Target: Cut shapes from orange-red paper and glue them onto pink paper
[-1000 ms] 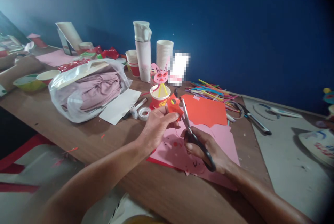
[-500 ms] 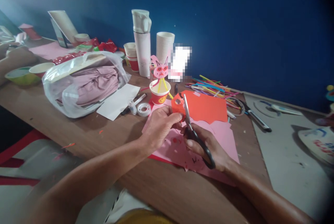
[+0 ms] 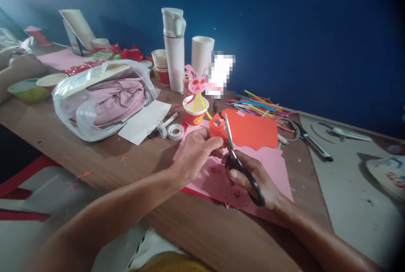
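My left hand (image 3: 196,147) pinches a small piece of orange paper (image 3: 217,128) that has a hole cut in it. My right hand (image 3: 249,172) grips black-handled scissors (image 3: 230,132), their blades pointing up along the right edge of that piece. Below both hands lie pink paper sheets (image 3: 268,170) with scraps and pen marks. A larger orange sheet (image 3: 256,130) with a wavy lower edge rests on the pink ones. Just beyond my left hand stands a red and white paper cup (image 3: 195,115) with a pink paper face (image 3: 196,85) on yellow stems above it.
A plastic bag with pink cloth (image 3: 117,99), a white card (image 3: 144,122) and a tape roll (image 3: 175,131) lie left. Behind stand a tall bottle (image 3: 174,52) and stacked cups (image 3: 202,54). Coloured pipe cleaners (image 3: 259,105) and a cutter knife (image 3: 316,145) lie right. Another person's hand (image 3: 19,67) shows far left.
The view has shifted slightly, so things sit a little further right in the frame. Both hands keep their holds on the orange paper and the scissors, with hardly any other movement.
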{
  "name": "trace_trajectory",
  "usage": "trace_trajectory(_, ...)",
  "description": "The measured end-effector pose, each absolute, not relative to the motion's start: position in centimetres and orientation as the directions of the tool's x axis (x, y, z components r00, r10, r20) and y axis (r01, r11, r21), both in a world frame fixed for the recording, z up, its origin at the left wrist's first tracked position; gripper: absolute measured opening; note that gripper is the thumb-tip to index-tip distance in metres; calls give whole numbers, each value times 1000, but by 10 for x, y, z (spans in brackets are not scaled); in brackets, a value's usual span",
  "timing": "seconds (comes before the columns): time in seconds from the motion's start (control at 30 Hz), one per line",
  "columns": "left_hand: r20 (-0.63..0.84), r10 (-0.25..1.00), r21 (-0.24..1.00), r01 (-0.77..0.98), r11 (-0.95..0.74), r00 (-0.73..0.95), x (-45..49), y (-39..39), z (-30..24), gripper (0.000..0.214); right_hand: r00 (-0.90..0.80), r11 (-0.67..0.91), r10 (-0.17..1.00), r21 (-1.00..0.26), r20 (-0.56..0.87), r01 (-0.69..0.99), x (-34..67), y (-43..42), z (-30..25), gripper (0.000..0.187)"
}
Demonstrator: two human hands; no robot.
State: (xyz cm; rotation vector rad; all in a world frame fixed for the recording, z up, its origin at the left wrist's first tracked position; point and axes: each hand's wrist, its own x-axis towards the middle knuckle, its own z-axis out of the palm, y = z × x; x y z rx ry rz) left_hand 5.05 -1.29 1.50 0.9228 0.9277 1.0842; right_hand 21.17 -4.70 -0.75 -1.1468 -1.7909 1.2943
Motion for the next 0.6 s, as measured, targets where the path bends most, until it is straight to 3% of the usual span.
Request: trace_trajectory(0.6,-140,968,951,-242,190,208,47,-11,13,7,-386,77,922,-967,-24,243,212,-47,-11,29)
